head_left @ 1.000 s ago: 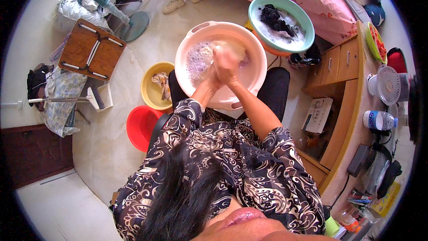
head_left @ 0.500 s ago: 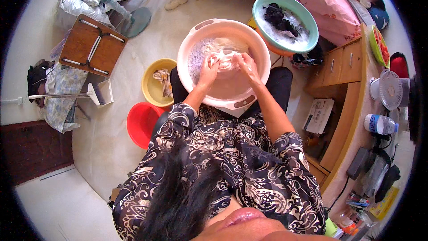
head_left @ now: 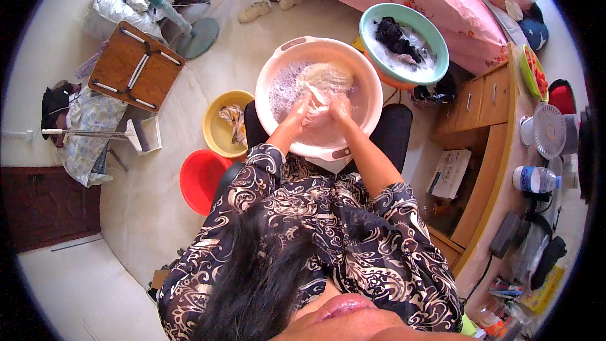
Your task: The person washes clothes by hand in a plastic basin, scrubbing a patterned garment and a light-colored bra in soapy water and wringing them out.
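Both my hands are in a pale pink basin (head_left: 268, 69) of sudsy water between my knees. A wet, pale cloth (head_left: 319, 96) is bunched between them, and more of it spreads in the water toward the far side. My left hand (head_left: 299, 113) is closed on the cloth's left side. On its right side my right hand (head_left: 340, 108) is closed too, with its fingertips partly hidden by the cloth and water. White-lilac foam (head_left: 285, 88) floats at the basin's left.
Beyond on the right, a teal basin (head_left: 365, 25) holds dark clothes in suds. Left of my knees stand a yellow basin (head_left: 210, 123) with patterned cloth and a red basin (head_left: 202, 180). A wooden desk (head_left: 489, 98) borders the right; a folded table (head_left: 123, 66) leans at far left.
Both hands have lowered the bunched cloth toward me and into the water. More pale cloth now shows spread in the basin. The view has shifted slightly.
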Demonstrator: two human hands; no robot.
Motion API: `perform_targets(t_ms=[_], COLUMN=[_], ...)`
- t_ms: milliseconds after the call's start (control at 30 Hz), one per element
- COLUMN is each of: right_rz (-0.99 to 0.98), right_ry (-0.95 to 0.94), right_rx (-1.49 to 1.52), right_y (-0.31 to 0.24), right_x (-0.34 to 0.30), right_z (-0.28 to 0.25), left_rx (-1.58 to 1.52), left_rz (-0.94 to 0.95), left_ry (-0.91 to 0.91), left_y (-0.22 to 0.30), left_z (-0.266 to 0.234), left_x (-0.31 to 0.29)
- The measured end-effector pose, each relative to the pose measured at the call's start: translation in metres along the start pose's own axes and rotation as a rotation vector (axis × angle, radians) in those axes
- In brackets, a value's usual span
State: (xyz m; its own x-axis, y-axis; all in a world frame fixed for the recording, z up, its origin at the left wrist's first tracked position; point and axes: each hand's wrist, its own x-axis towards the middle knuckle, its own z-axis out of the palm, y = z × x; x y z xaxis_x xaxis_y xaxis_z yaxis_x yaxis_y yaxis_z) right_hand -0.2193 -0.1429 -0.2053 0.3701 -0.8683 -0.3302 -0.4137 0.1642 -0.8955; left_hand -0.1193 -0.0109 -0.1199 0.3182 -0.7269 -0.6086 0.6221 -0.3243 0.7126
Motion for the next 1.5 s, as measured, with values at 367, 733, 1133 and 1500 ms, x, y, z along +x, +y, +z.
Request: perform_targets(t_ms=[367, 733, 1133, 1500], right_rz=[-0.832, -1.136, -0.225, -0.615], right_ry=[0.115, 0.181, 0.023, 0.012], right_rx=[-0.137, -0.670, -0.262, -0.895], right_y=[-0.122, -0.111, -0.108, -0.099], right_x=[-0.136, -0.092, -0.070, -0.072], right_z=[0.026, 0.023, -0.010, -0.032], left_rx=[-0.370, -0.192, -0.011, 1.445], left_rz=[0.032, 0.544, 0.239, 0.450], left_ry=[-0.086, -0.021, 0.179, 0.416], left_y=[0.018, -0.019, 0.020, 0.040], left_z=[-0.006, -0.012, 0.005, 0.007], left_x=[-0.032, 0.033, -0.030, -0.070])
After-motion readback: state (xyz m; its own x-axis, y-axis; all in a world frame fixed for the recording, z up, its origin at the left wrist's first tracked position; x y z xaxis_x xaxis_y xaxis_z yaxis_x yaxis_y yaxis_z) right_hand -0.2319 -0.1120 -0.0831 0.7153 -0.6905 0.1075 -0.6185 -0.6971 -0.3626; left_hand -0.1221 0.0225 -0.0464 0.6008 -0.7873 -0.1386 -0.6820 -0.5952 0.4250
